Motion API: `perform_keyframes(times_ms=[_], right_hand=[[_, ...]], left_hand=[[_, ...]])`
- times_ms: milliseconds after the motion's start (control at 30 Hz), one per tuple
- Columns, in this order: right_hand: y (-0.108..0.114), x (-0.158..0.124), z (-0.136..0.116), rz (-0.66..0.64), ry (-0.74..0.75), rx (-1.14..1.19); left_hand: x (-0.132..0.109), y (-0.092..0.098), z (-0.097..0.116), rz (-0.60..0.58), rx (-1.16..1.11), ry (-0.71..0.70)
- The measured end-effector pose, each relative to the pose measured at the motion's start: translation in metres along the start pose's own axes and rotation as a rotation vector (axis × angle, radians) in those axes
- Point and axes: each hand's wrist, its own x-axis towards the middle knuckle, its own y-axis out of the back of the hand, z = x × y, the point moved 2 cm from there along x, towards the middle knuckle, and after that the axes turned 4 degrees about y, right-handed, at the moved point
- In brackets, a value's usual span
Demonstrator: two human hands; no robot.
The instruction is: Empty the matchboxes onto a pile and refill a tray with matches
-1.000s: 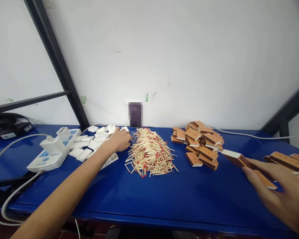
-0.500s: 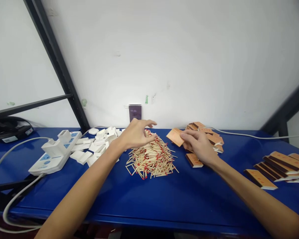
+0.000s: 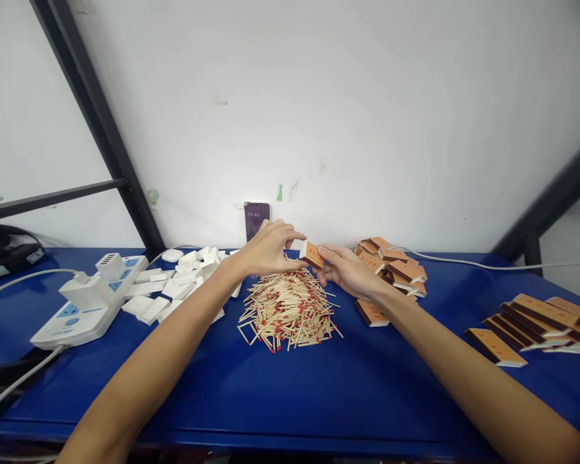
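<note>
Above the pile of red-tipped matches, an orange matchbox is held tilted between both hands. My right hand pinches its right end. My left hand has thumb and forefinger at the white left end, seemingly gripping it; the exact contact is hard to make out. Loose white matchbox trays lie left of the matches. Beyond my right hand sits a heap of orange matchbox sleeves, and another matchbox lies under my right wrist.
Several matchboxes are stacked at the far right of the blue table. A white power strip with cables stands at the left. A phone leans against the wall. Black headphones lie at the far left.
My right hand has brought the matchbox leftward over the matches. The left hand's fingers, apart before, have come to the box's white end. The view has shifted slightly.
</note>
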Motion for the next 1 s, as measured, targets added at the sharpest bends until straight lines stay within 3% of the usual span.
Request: perform_keyframes(times_ms=[233, 367, 533, 800, 1000], right_hand=[[0.004, 0.012, 0.010, 0.324, 0.128, 0.105], [0.006, 0.011, 0.016, 0.444, 0.158, 0.117], [0.005, 0.008, 0.021, 0.508, 0.160, 0.104], [-0.002, 0.011, 0.025, 0.504, 0.093, 0.065], [0.020, 0.010, 0.028, 0.603, 0.087, -0.113]], left_hand=[[0.002, -0.007, -0.006, -0.021, -0.049, 0.051], [-0.001, -0.009, -0.010, -0.007, -0.025, 0.123], [-0.002, -0.013, -0.012, -0.003, 0.032, 0.128], [-0.002, -0.019, -0.014, 0.027, 0.137, 0.135], [-0.006, -0.012, -0.022, -0.110, 0.140, 0.151]])
